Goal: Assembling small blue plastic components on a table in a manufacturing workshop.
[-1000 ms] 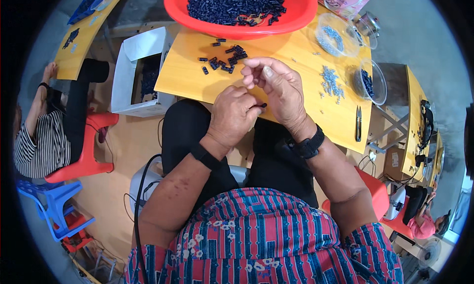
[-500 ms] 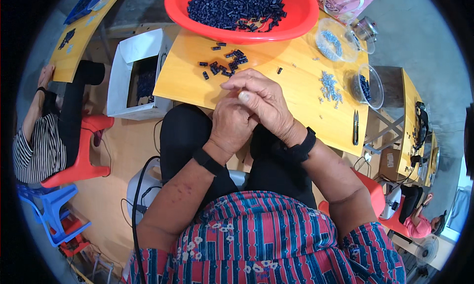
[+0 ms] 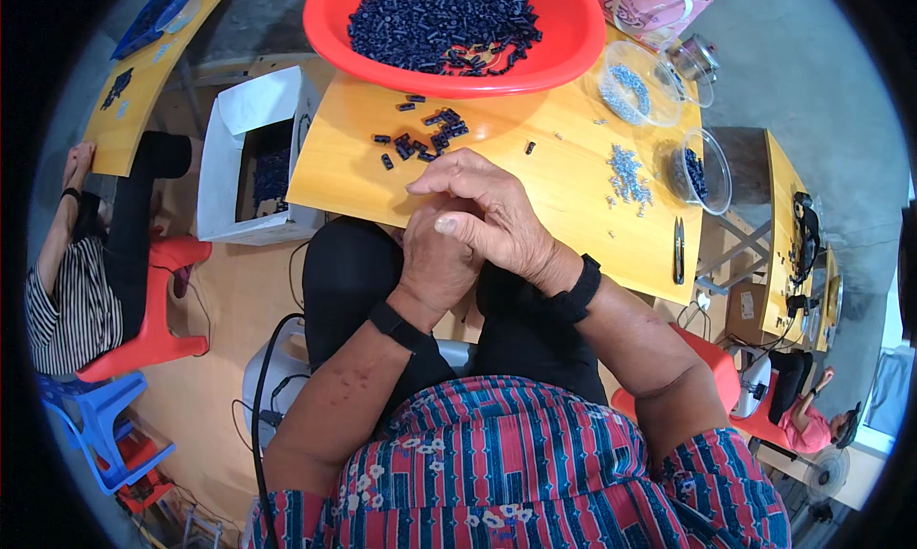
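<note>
At the table's near edge my two hands meet above my lap. My right hand (image 3: 501,215) lies over the left one, its fingers stretched forward and its thumb apart from them; nothing shows in its grip. Beneath it, my left hand (image 3: 435,263) shows its back, and its fingers are hidden, so I cannot tell what they hold. Just beyond the fingertips lie several small dark blue plastic pieces (image 3: 411,146) in a loose group. One single dark piece (image 3: 530,148) sits farther right.
A red basin (image 3: 330,48) heaped with dark pieces stands at the back. Small clear parts (image 3: 628,175), clear tubs (image 3: 721,172) and black thread snips (image 3: 679,248) are at right. A white box (image 3: 218,158) stands left. Other people (image 3: 81,291) sit nearby.
The whole view has shifted slightly, moving the table and basin a little left and down. My right hand's fingers look somewhat straighter over the left hand. The loose pieces keep their arrangement.
</note>
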Demonstrator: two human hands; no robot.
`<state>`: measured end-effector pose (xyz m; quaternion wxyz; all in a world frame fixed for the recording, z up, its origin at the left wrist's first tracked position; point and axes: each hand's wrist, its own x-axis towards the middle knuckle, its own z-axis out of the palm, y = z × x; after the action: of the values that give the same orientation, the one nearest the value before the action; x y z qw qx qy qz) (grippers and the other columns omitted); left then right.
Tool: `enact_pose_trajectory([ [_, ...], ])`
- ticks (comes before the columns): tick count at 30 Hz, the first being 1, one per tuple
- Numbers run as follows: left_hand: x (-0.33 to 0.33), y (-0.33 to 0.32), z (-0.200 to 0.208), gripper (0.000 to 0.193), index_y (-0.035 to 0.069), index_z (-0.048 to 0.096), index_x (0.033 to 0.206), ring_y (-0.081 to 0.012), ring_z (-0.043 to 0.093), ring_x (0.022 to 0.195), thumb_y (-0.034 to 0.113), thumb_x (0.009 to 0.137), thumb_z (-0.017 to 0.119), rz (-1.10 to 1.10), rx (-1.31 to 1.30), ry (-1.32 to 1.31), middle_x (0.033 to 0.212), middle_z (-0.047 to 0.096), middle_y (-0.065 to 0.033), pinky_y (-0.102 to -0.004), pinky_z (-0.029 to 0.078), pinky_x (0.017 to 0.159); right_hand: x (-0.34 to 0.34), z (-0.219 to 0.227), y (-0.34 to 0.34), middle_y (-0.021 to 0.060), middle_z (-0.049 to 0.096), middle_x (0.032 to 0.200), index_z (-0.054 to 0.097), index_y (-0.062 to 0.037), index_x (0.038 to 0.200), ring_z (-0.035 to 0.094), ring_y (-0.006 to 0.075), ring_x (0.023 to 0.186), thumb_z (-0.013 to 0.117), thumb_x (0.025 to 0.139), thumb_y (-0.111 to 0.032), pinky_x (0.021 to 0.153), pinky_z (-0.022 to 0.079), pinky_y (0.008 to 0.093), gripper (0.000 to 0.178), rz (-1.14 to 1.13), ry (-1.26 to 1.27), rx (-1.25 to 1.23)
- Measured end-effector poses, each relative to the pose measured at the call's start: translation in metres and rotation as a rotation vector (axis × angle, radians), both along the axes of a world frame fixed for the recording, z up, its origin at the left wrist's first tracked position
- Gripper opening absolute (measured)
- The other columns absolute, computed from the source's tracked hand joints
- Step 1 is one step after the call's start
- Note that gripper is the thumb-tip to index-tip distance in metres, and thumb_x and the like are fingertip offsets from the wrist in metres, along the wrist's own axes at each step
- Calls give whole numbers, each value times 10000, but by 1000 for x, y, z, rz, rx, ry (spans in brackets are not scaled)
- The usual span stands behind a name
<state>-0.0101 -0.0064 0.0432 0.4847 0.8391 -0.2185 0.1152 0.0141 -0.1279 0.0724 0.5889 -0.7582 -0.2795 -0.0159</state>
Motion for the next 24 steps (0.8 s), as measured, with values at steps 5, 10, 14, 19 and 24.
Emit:
enact_pose_trajectory([
  [5,1,3,-6,202,49,623,947,-346,606,862,84,751,654,-37,27,-38,903,628,-129,-459,467,700,-1,-9,-5,145,605,1039,660,-6,1079,567,293,1015,625,854,-471,937,434,366,517,-29,18,-65],
  [10,1,6,0,218,82,658,917,-302,599,852,115,710,716,-33,4,31,880,627,-73,-425,479,738,-2,-10,-8,143,606,1082,652,26,1072,567,271,1026,605,861,-448,935,435,358,521,-81,89,-2],
  [14,3,9,5,162,117,700,863,-243,584,813,130,702,716,-101,160,-28,838,609,-26,-380,485,731,-4,-9,-12,129,600,1096,646,45,1087,562,209,1019,588,880,-444,921,439,331,534,-141,266,219],
  [19,6,13,12,119,104,690,826,-243,587,810,134,711,704,-139,195,-34,805,601,-44,-372,487,732,0,-12,-10,126,617,1064,640,48,1105,564,185,1001,565,914,-448,920,437,323,537,-148,282,285],
  [24,7,11,9,109,86,678,806,-251,590,786,136,711,698,-131,209,-109,771,595,-60,-389,489,722,6,-12,-2,88,654,1032,655,26,1108,596,152,952,558,946,-244,909,456,298,329,-167,314,564],
])
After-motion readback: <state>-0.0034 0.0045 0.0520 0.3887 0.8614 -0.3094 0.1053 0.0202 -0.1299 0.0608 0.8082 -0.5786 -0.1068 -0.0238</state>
